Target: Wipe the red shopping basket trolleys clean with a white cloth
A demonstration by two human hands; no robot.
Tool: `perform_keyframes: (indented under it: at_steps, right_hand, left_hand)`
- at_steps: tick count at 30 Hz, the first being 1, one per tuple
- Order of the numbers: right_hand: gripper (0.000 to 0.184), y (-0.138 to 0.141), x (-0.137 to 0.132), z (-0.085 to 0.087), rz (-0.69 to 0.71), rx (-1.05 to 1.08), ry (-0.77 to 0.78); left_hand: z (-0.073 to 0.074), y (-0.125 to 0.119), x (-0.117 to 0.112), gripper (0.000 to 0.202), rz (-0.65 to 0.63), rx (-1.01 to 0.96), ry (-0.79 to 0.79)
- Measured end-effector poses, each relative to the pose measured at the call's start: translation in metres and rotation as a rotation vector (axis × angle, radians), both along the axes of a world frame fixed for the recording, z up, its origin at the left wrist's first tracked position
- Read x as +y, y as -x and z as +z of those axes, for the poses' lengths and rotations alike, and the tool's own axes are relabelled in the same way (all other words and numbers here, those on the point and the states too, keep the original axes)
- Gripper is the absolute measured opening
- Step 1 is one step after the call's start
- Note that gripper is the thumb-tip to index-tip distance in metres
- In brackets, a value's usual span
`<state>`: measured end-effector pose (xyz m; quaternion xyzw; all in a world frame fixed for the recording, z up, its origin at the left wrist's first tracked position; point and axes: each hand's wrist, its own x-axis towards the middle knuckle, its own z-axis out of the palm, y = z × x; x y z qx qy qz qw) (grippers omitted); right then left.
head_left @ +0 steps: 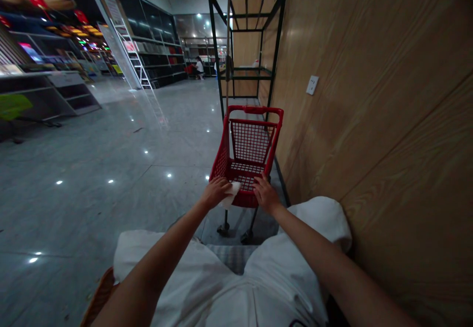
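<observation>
A small red plastic shopping cart (248, 157) with a mesh basket stands directly in front of me on thin black legs with castors. My left hand (215, 192) grips the near left part of its rim, pressing a crumpled white cloth (231, 194) against the red plastic. My right hand (266, 194) rests on the near right of the rim, with its fingers curled over the edge. The basket holds nothing that I can see. The cart's far end nearly reaches a black metal shelf frame.
A wood-panelled wall (369, 135) with a white socket plate (312, 84) runs close along my right. The black metal shelf frame (247, 46) stands ahead. A glossy tile floor (92, 169) spreads left, towards a stepladder (135, 58), shelving and a distant seated person (198, 68).
</observation>
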<state>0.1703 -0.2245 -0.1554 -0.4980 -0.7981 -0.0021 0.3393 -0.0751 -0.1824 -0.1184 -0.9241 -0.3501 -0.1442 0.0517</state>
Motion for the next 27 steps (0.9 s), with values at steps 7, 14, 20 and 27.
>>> perform_keyframes:
  at_steps: [7,14,20,27]
  right_hand:
    - [0.033,0.011,0.009,-0.004,-0.024,0.035,-0.033]
    - [0.029,0.0,0.02,-0.007,0.029,0.025,-0.024]
    - [0.018,-0.015,0.027,-0.003,0.163,-0.096,-0.03]
    - [0.013,0.007,0.02,0.0,0.118,-0.103,-0.077]
  left_hand:
    - [-0.003,-0.044,0.005,0.047,0.224,0.135,0.156]
    - [-0.004,-0.079,0.003,0.039,0.046,0.173,0.144]
    - [-0.004,-0.025,0.008,0.034,0.089,0.159,0.104]
    - [-0.018,-0.019,0.007,0.029,0.13,0.035,-0.072]
